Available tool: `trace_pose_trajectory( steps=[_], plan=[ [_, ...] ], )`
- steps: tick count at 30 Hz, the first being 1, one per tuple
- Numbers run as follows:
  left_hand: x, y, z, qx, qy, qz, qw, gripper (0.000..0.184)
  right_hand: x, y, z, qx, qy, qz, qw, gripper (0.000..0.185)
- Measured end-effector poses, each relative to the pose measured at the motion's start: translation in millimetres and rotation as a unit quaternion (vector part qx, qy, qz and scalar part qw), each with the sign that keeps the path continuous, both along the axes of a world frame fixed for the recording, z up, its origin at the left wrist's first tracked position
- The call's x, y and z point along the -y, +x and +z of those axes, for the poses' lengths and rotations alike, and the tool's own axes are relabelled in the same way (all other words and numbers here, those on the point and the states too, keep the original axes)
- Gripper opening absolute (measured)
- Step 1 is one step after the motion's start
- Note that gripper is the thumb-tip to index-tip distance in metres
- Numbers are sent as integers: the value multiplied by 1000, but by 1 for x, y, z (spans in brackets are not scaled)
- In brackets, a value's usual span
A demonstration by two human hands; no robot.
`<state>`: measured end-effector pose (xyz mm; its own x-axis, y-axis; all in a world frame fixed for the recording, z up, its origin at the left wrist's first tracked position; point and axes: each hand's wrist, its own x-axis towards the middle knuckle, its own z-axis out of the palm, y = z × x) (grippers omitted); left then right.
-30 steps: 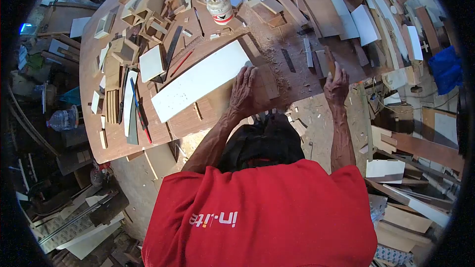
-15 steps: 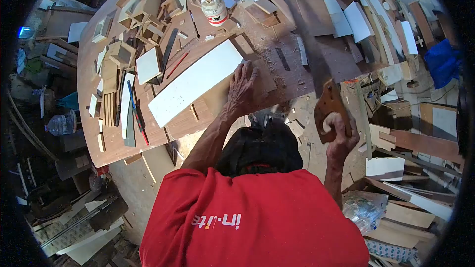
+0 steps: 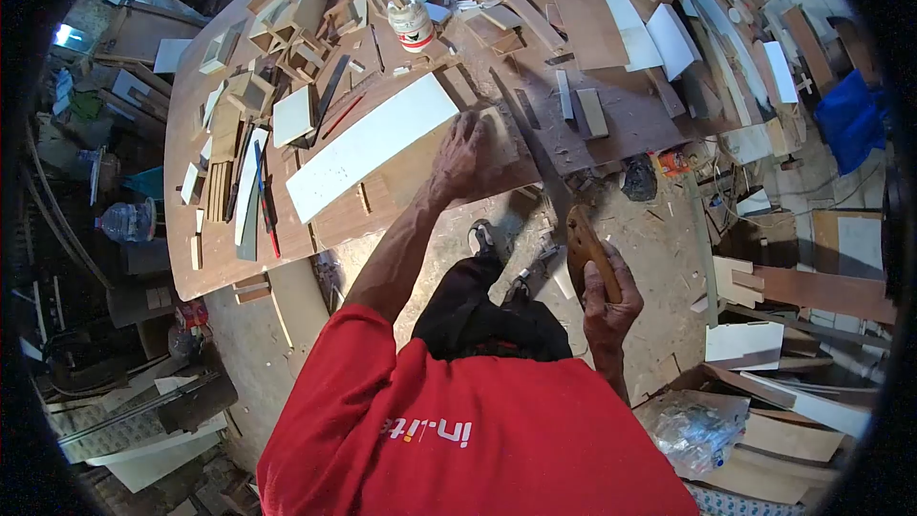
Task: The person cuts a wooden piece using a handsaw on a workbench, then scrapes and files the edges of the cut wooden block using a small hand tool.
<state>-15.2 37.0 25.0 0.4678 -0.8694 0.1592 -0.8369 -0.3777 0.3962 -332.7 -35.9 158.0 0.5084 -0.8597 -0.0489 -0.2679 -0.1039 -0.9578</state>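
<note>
A handsaw with a wooden handle (image 3: 589, 247) is in my right hand (image 3: 611, 294), the fingers wrapped round the grip. Its dark blade (image 3: 538, 151) slants up and left over the table's front edge, along the right end of a brown board (image 3: 396, 172). My left hand (image 3: 460, 155) lies on this board, fingers stretched out and pressing down. Just beyond the fingers is a long white panel (image 3: 373, 146), lying flat. Whether the saw's teeth touch the board I cannot tell.
The brown table (image 3: 330, 244) carries small wooden boxes (image 3: 272, 19), a white jar of sticks (image 3: 411, 24), a red pencil (image 3: 343, 118) and a wooden block (image 3: 592, 113). Offcuts and a clear plastic bag (image 3: 693, 430) crowd the floor at right.
My right hand has brought the saw left, from off to the right to beside the board's end. The wooden block it covered now shows. My left hand stays on the board, fingers flatter.
</note>
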Motion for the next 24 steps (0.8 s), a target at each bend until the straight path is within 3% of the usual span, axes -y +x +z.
trace_pose_trajectory(
  steps=[2,5,19,24],
  plan=[
    [-1,-3,4,4,25,22,999,93,-3,-3,8,-5,-58,28,998,34],
    [5,-5,29,-42,108,40,993,93,-8,-5,12,12,-42,38,998,32],
    [18,13,8,20,93,2,995,89,-11,-16,7,-12,-89,97,991,34],
    [27,6,30,-17,119,22,993,85,-8,0,-5,2,-145,117,983,37]
  ],
)
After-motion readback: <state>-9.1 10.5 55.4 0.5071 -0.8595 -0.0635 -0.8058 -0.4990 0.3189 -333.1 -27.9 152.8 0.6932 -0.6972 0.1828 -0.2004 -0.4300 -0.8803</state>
